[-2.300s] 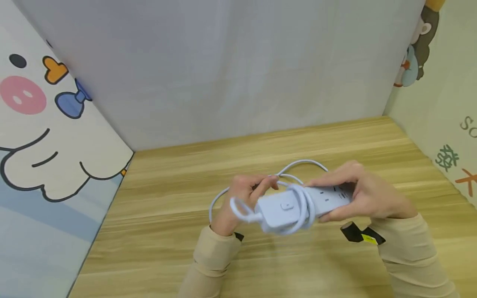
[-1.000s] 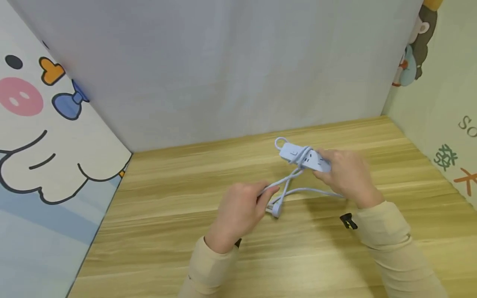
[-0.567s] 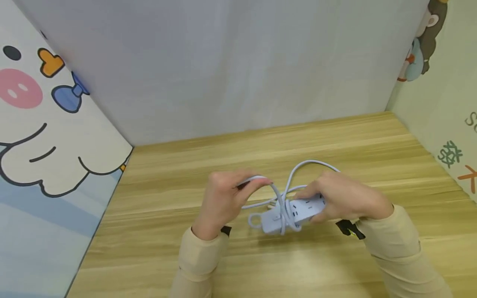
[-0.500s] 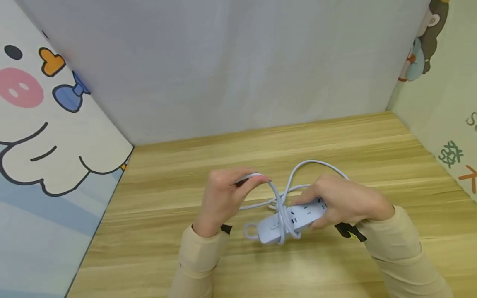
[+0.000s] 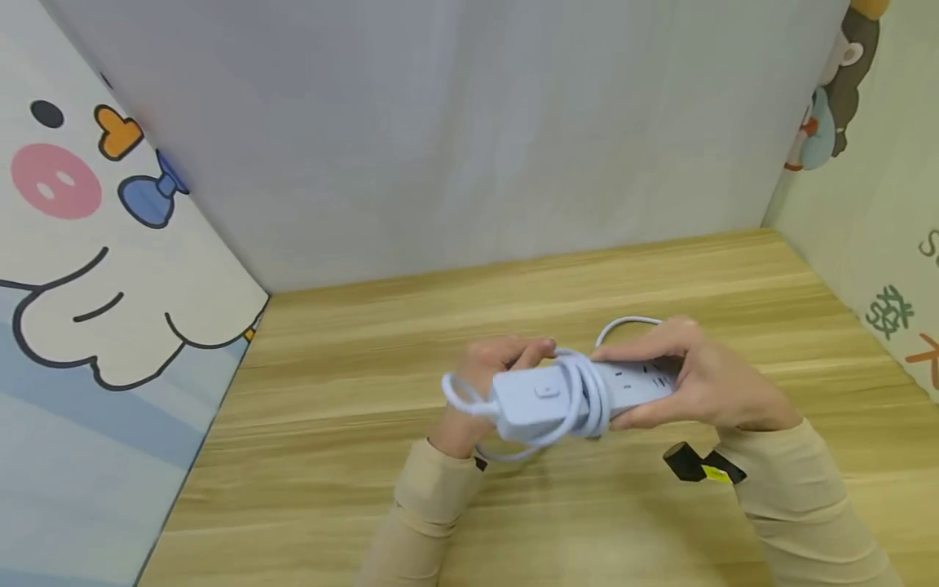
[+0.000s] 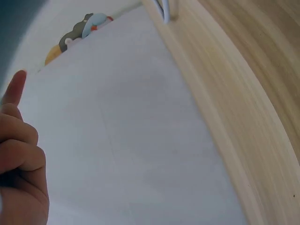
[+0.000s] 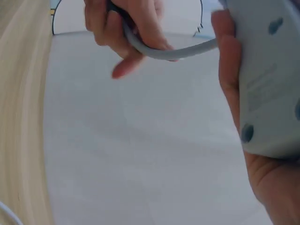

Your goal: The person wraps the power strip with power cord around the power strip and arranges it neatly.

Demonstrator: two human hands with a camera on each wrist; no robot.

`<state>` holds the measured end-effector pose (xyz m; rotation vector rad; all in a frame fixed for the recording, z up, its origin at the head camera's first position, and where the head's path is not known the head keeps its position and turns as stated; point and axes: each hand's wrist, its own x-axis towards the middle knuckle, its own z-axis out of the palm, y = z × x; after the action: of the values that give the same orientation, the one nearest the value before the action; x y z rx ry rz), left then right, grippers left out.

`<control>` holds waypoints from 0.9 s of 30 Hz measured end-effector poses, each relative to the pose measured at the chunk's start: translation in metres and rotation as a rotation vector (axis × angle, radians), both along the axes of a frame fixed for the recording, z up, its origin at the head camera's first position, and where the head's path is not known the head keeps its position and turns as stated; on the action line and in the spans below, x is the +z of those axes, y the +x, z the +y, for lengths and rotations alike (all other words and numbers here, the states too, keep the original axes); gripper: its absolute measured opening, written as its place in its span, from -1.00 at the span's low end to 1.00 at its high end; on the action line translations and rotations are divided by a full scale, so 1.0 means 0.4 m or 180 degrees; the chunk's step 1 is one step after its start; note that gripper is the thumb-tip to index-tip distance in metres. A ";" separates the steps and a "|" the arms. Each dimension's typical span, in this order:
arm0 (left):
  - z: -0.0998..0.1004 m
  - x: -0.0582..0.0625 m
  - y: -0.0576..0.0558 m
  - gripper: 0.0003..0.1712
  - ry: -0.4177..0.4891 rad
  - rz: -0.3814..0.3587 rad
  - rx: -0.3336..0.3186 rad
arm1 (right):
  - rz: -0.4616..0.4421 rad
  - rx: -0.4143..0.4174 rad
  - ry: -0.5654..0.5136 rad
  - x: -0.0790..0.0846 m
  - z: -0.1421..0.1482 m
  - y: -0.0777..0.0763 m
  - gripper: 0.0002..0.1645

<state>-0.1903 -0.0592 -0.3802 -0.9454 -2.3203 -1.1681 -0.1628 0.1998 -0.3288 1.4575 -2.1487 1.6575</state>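
A white power strip (image 5: 531, 391) is held above the table, its switch and sockets facing up. My right hand (image 5: 715, 379) grips its right end, thumb and fingers along opposite sides. Several turns of white cord (image 5: 590, 399) circle the strip's middle, and a short loop sticks out at its left end. Behind that end is my left hand (image 5: 484, 367), partly hidden by the strip. In the right wrist view, the left hand (image 7: 140, 21) has its fingers curled round the cord (image 7: 190, 50), which stretches to the strip (image 7: 269, 84); the strip's underside shows there.
The wood-grain table (image 5: 330, 456) spreads beneath both hands. Loose cord (image 5: 627, 319) arcs behind the strip. A pale curtain-like backdrop (image 5: 469, 147) stands at the back, with a cartoon panel (image 5: 183, 277) on the left and a printed panel (image 5: 866, 220) on the right.
The strip swung away and back, and has now risen nearer the camera. My left hand has carried the cord round behind it; more turns lie on the strip. My right hand keeps its grip.
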 end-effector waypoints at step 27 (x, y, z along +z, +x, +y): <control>0.071 0.082 0.112 -0.73 -0.0570 -0.0673 0.0611 | 0.1286 -0.3115 0.0941 -0.054 -0.041 -0.058 -0.44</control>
<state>-0.1453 -0.0308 -0.3476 -0.6635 -2.6531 -1.0390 -0.1860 0.1832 -0.3503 0.4847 -2.2973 0.6641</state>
